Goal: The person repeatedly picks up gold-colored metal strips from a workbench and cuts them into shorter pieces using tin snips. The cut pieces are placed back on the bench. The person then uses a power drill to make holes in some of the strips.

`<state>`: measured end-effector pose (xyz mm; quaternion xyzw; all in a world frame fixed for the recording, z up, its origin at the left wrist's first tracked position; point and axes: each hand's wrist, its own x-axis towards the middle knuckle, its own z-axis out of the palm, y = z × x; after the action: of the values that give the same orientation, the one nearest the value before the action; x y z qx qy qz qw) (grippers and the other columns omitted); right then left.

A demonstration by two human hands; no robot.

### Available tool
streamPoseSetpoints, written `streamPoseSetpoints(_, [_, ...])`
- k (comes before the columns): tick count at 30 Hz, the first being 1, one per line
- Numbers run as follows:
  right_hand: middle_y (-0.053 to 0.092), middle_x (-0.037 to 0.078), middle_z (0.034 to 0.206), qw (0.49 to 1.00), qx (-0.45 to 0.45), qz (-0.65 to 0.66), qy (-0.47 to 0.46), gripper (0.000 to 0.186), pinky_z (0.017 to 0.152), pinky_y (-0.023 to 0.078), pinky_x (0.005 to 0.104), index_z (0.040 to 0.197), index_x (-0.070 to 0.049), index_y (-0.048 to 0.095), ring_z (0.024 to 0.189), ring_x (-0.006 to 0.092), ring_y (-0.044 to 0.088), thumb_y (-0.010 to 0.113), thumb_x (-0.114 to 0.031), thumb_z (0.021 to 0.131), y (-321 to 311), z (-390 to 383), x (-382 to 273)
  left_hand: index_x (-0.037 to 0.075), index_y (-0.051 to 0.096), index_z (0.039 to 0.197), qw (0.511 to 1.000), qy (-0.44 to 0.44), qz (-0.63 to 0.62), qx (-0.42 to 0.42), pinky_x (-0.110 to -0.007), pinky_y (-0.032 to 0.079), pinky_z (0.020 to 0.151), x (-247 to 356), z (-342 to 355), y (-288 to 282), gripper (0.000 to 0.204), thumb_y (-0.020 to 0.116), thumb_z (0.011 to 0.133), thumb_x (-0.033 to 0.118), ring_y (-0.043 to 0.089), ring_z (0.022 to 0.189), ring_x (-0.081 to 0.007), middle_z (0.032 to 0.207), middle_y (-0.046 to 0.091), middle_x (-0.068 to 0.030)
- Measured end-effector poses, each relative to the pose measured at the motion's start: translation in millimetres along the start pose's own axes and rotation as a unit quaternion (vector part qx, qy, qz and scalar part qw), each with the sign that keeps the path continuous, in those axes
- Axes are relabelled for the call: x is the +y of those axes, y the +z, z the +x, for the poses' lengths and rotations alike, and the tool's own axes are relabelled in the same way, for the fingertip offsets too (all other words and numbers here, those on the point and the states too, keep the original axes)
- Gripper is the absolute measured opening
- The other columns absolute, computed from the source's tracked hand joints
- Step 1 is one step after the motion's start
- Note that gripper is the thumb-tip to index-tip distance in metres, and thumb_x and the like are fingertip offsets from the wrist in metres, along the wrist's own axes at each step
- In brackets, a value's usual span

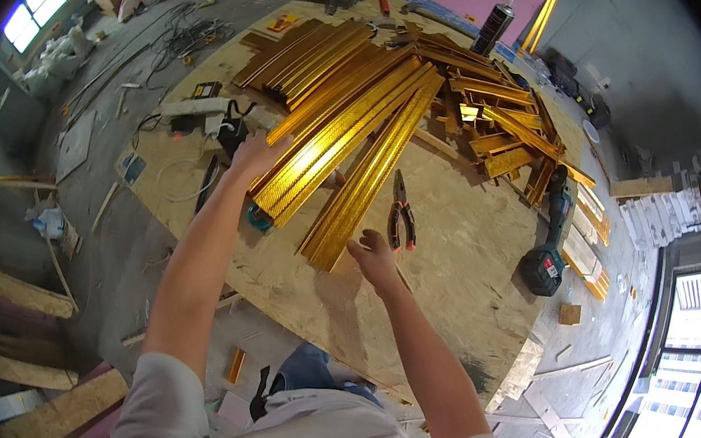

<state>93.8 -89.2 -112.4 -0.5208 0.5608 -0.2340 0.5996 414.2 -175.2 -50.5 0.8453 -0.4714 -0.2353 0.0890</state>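
Observation:
A stack of long gold trim strips [322,163] with a textured face lies aslant across the wooden work table. My left hand [260,155] is closed around the stack's near left edge, its fingers mostly hidden beneath it. To the right, a separate gold strip [363,190] fans away from the stack, its near end pointing toward me. At that end my right hand [374,257] grips the strip's right edge, fingers curled against it. Pliers [402,212] with dark and red handles lie just beyond my right hand. A teal round object [260,217] shows under the stack's near end.
More gold strips [317,62] and a jumbled pile of gold offcuts [502,128] cover the table's far side. A spray can [493,28] stands behind them. On the right edge lies a cordless power tool [551,235]. Scrap wood and cables [182,36] litter the floor.

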Motion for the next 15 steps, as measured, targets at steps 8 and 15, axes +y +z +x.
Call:
streamPoseSetpoints(8, [0.070,0.016,0.107,0.993,0.044,-0.110,-0.020,0.045,0.089,0.051,0.0365,0.119,0.001,0.063,0.099,0.0256,0.067,0.069,-0.028,0.085,-36.2,21.4,-3.5,0.000,0.061,0.111,0.907,0.348,-0.161,0.172,-0.044,0.050,0.082,58.5,-138.9,50.0,0.029,0.065,0.090,0.020,0.061,0.098,-0.0389,0.104,0.064,-0.0200])
streamPoseSetpoints(15, [0.052,0.024,0.125,0.850,0.413,-0.317,-0.080,0.050,0.098,0.044,0.0451,0.123,0.001,0.054,0.115,0.0399,0.052,0.070,-0.019,0.079,-288.5,3.1,24.7,0.005,0.065,0.094,0.926,0.341,-0.160,-0.032,-0.042,0.052,0.079,51.2,-258.8,160.8,0.014,0.066,0.083,0.013,0.063,0.091,-0.0377,0.097,0.066,-0.0157])
